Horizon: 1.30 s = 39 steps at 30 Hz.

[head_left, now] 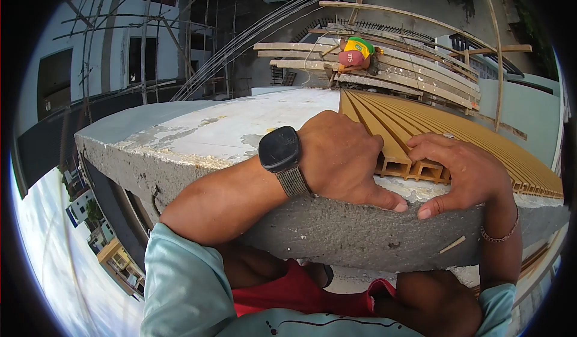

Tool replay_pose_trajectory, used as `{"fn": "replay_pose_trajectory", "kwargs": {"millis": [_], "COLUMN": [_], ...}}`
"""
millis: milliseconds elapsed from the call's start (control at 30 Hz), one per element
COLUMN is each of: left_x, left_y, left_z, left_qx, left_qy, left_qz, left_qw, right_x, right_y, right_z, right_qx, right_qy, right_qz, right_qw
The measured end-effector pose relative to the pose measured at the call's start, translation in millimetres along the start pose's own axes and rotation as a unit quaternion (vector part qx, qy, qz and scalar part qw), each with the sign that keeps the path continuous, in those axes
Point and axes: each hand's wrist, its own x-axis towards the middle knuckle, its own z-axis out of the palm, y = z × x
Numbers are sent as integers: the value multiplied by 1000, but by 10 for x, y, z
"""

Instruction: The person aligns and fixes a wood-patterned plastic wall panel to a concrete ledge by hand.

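A brown fluted wall panel (415, 120) with hollow channel ends lies on the white wall surface. Its near end sits at the rough concrete edge. My left hand (342, 156), with a dark watch (280, 149) on its wrist, is closed over the panel's left side, its fingertips partly hidden. My right hand (466, 168) curves its fingers over the ribs near the hollow ends. Both thumbs reach down toward the concrete edge, their tips close together but apart. A ring and a bracelet (500, 231) show on the right hand and wrist.
Beyond the wall's far end, another person (356, 53) in a cap is on a scaffold of wooden planks (415, 75). Wooden rails (497, 66) and a bundle of cables (234, 42) cross behind. The concrete ledge (336, 232) drops off toward me.
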Motion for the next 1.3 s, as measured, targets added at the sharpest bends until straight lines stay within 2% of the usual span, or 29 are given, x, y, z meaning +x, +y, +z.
{"fn": "replay_pose_trajectory", "kwargs": {"millis": [1300], "left_x": [-12], "left_y": [-5], "left_z": [3], "left_qx": [-13], "left_qy": [-7], "left_qz": [8], "left_qw": [1000], "right_x": [-9], "right_y": [-9], "right_z": [-8], "right_qx": [-9], "right_qy": [3], "right_qz": [1], "right_qw": [1000]}}
